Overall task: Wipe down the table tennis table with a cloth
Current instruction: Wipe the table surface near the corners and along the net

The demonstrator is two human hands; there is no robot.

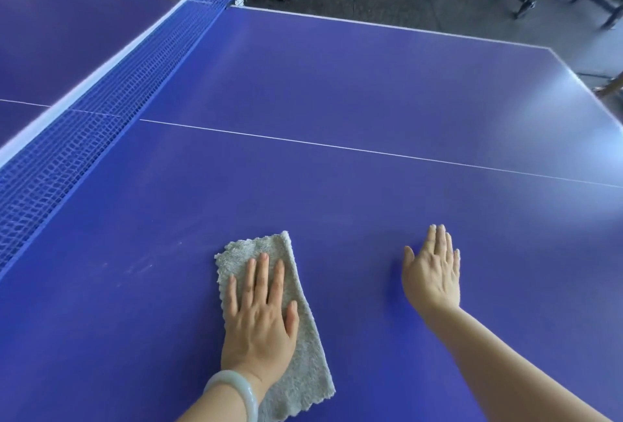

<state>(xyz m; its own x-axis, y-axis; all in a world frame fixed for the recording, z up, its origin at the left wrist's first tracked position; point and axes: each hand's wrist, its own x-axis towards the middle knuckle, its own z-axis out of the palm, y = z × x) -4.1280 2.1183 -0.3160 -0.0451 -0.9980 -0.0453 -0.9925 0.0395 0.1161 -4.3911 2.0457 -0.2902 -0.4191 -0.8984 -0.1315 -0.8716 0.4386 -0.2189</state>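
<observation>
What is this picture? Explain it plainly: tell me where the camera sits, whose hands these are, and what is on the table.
There is no machine here: a person works with bare hands. The single picture comes from a camera worn on the person's head, looking forward and down. The blue surface is a table tennis table, with its net running along the left. The left hand, with a pale bracelet on its wrist, presses flat on a grey cloth that lies on the table. The right hand is open beside it, flat on the bare surface, holding nothing.
</observation>
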